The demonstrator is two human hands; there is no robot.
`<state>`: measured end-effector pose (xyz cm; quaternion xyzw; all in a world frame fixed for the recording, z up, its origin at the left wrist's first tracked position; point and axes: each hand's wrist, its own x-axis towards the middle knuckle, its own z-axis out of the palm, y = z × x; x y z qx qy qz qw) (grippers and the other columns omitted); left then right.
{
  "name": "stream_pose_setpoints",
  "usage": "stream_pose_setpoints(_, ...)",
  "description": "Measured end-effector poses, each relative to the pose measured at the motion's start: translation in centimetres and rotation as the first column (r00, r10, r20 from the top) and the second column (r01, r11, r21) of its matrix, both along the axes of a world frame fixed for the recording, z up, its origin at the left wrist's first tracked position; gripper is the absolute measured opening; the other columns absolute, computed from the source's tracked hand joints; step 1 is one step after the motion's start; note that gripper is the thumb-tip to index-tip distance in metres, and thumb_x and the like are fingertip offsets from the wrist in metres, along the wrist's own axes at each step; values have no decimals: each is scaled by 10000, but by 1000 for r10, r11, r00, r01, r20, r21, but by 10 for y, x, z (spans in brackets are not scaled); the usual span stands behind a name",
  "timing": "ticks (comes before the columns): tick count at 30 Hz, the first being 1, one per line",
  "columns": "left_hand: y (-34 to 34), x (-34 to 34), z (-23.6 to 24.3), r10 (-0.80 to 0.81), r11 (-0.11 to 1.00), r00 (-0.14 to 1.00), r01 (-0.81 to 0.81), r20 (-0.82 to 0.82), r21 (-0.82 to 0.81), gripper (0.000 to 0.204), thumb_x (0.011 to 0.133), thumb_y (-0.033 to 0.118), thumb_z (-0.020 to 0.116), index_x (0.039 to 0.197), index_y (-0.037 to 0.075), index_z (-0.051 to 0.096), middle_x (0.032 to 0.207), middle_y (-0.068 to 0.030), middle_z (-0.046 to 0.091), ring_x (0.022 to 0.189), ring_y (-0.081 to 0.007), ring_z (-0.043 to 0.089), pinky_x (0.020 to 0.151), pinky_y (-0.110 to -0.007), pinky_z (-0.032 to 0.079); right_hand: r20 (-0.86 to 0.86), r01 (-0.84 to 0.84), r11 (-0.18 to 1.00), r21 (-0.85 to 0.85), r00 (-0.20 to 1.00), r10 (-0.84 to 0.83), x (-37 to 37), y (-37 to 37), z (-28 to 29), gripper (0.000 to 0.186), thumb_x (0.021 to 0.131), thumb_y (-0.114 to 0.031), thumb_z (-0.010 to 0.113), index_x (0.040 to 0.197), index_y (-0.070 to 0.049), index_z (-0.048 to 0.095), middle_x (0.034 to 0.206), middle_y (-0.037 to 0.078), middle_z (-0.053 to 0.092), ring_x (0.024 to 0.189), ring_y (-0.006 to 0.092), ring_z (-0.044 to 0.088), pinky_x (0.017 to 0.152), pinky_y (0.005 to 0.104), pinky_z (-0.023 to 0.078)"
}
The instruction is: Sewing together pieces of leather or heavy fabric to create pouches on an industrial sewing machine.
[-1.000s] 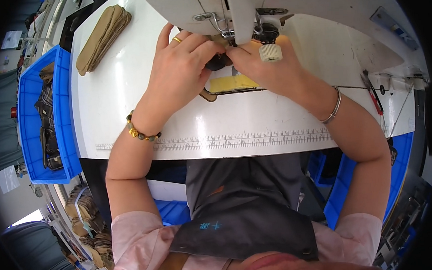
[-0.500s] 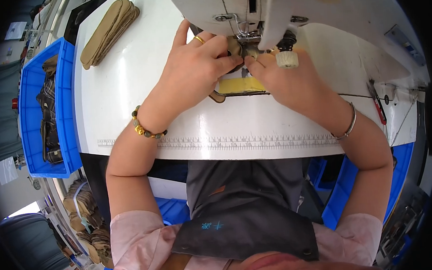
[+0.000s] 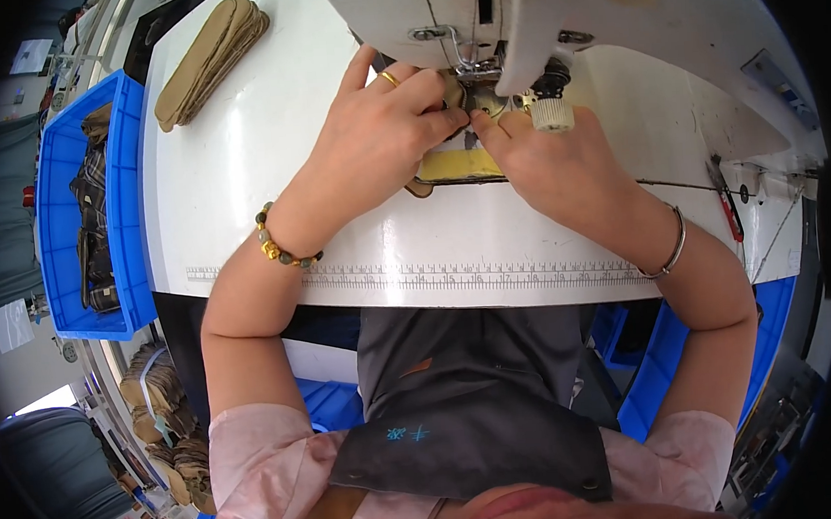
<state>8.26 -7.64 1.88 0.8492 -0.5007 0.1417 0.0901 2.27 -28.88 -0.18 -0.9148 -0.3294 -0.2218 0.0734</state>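
A white sewing machine stands over the table, and both my hands are close to its presser foot. My left hand is closed, thumb and fingers pinching a small brown fabric piece beside the foot. Just across from it, the fingertips of my right hand are pressed together near the needle plate. What they grip is too small and covered to make out. A yellow strip lies on the machine bed below my fingers, with a tan rounded end showing by its left side.
On the far left of the white table lies a stack of tan oblong pieces. A blue bin holding dark pieces adjoins the left edge. A red-handled cutter lies at right. A printed ruler runs along the near edge.
The knuckles of my left hand have dropped slightly toward me. My right hand has shifted a little to the right and nearer, its fingertips staying by the needle.
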Motion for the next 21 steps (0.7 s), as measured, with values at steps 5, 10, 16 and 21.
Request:
stream_pose_setpoints(5,-1,5,-5,8,1000,999,-8,50,-16,197,752,117,684,915,150,790,852,29,567,956,-166,600,1067,-423,393,3,24,999,36,1000,-24,5,-1,-10,19,725,-85,676,721,-67,677,522,73,564,494,228,619,463,348,471)
stream_pose_setpoints(10,-2,6,-9,-12,1000,998,13,61,-28,208,743,111,689,922,146,788,840,24,561,935,-174,597,1073,-406,397,9,35,998,51,999,-35,9,-2,-15,31,717,-92,671,737,-87,695,534,78,567,503,236,620,468,362,470)
stream_pose_setpoints(16,-1,4,-5,18,998,996,-12,84,-63,236,693,87,729,916,144,779,825,23,568,920,-165,617,1041,-392,430,-44,41,999,25,998,-40,6,-4,-9,22,706,-95,674,688,-92,685,558,71,586,529,227,639,485,343,493)
stream_pose_setpoints(21,1,7,-1,-23,997,998,27,60,-67,351,640,10,736,973,116,764,866,11,681,709,-200,662,582,-326,530,-43,72,997,-6,996,-72,0,-3,0,36,696,-99,683,661,-105,681,595,62,616,564,209,661,497,332,509)
